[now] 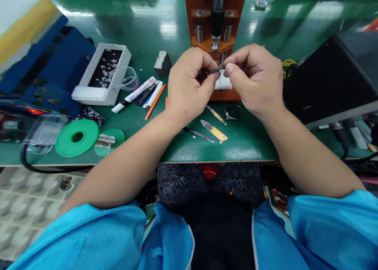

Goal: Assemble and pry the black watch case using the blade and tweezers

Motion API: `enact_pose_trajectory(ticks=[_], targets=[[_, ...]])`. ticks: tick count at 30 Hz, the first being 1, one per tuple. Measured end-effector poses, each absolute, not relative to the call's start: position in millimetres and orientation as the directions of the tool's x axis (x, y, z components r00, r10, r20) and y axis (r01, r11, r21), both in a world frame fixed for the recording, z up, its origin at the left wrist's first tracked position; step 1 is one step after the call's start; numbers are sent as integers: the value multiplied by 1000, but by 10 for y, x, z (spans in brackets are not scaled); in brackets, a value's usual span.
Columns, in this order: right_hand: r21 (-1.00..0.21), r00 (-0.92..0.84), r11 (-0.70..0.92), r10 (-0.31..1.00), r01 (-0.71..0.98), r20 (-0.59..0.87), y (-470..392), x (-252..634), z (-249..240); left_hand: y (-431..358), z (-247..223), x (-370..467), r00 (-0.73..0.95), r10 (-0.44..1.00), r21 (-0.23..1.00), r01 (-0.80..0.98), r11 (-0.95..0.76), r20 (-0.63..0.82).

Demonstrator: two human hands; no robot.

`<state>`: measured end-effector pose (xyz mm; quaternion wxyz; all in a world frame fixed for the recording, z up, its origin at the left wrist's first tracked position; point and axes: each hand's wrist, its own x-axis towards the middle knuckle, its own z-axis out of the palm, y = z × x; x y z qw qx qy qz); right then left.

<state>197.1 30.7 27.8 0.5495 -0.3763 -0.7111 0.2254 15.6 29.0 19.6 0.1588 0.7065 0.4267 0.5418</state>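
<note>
My left hand (193,82) is closed in a pinch on a thin, dark, curved piece (216,70), held nearly level in front of the orange press (211,51). My right hand (255,79) pinches at the piece's other end. Fingers cover much of it, so its kind does not show. Just beneath the fingertips sits a white block (223,83) on the press base. On the bench below lie a dark round ring-like case (233,112), a yellow-handled blade (214,130), a smaller blade (216,115) and a dark metal strip (201,134).
To the left are a white box of small parts (119,54), a clear cup (128,81), a marker (134,94), an orange pen (155,102) and a green solder spool (77,138). A black machine (330,77) stands right. The bench's front edge (218,161) runs below my forearms.
</note>
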Motion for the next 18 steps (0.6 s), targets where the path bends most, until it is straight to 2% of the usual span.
enact_pose_trajectory(ticks=[7, 13, 18], targets=[[-727, -128, 582, 804, 364, 580, 296, 2004, 269, 279, 212, 172, 33, 805, 738, 380, -558, 592], [-669, -129, 598, 780, 440, 612, 321, 2039, 250, 282, 214, 176, 50, 837, 785, 318, -531, 545], [-650, -141, 634, 753, 419, 643, 340, 2040, 234, 287, 197, 191, 27, 845, 803, 297, -517, 534]])
